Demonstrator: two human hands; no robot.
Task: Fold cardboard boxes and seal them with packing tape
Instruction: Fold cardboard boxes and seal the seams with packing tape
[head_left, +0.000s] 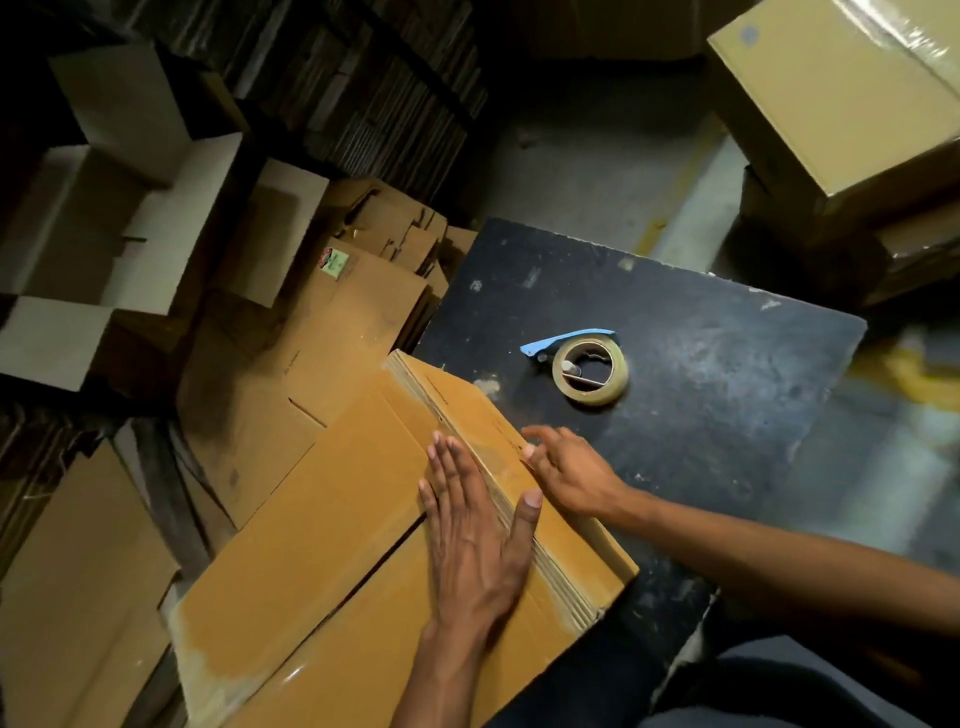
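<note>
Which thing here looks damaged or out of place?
The flat cardboard under the left hand has a pale, scuffed patch near its lower left corner. The tape roll lies neatly on the black table.

One tape roll, one flat-box stack, one desk, two hands: left, right.

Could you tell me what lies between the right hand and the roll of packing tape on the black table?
Nothing: in the head view only bare, scuffed black table separates the right hand from the tape roll.
</note>
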